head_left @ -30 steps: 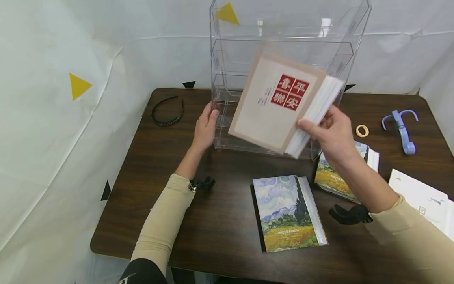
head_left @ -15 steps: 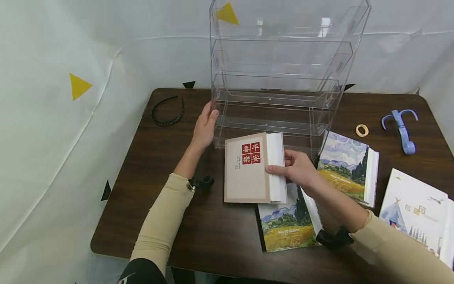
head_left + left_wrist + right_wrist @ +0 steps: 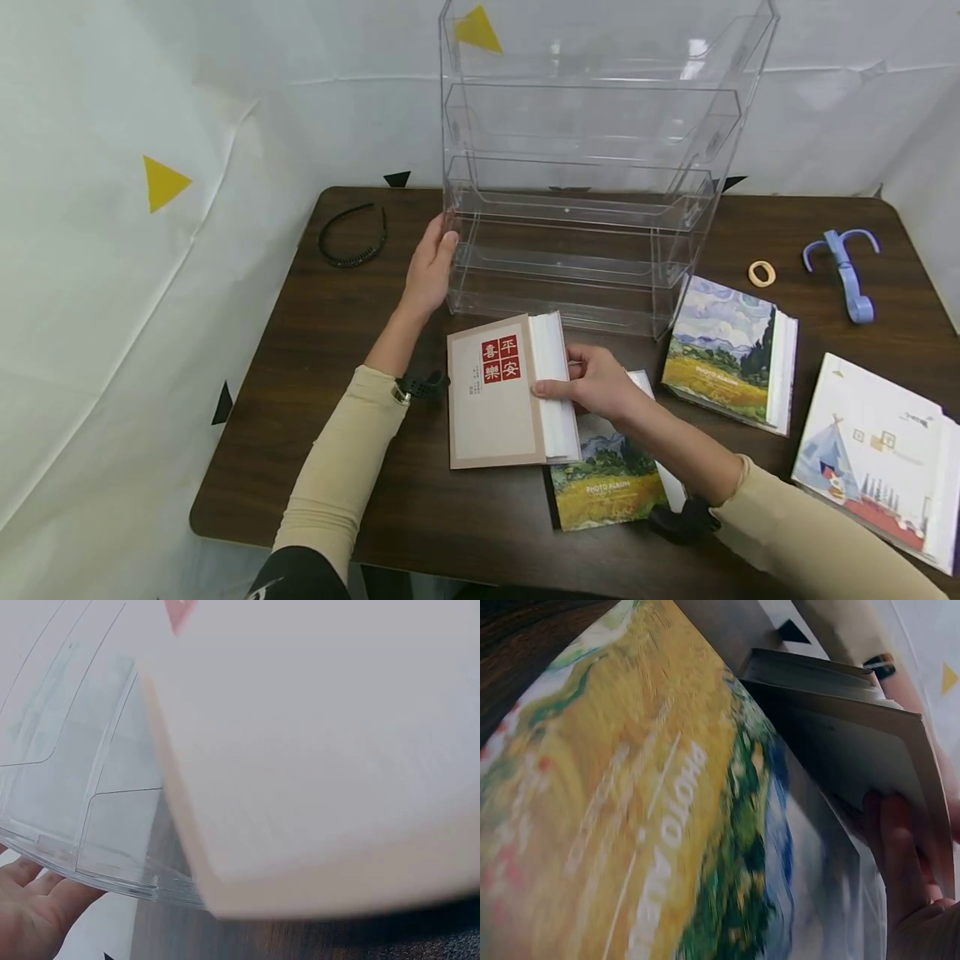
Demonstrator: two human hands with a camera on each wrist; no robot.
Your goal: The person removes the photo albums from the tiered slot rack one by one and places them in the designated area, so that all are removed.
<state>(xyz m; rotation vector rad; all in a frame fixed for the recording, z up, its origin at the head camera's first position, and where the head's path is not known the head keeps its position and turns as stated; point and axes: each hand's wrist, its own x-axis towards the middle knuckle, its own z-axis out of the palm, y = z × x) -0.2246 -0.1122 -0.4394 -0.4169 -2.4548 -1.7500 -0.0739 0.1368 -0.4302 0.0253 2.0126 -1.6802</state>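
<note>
My right hand pinches the right edge of a beige photo album with red squares of characters. Thumb is on the front, fingers behind. The album overlaps a painted-landscape photo album on the table; the right wrist view shows its underside above the painted cover. At the left side of a clear plastic tiered display rack, my left hand holds the side wall. The left wrist view has its fingers at the rack's edge, while the beige album fills much of that picture.
Another landscape album and a white album with a tent picture lie on the right. Behind them are a yellow ring and a blue ribbon-like item. A black headband lies at the back left.
My right hand has brought the beige album down from in front of the rack, leftward and nearer, over part of the landscape album. My left hand has stayed at the rack's side.
</note>
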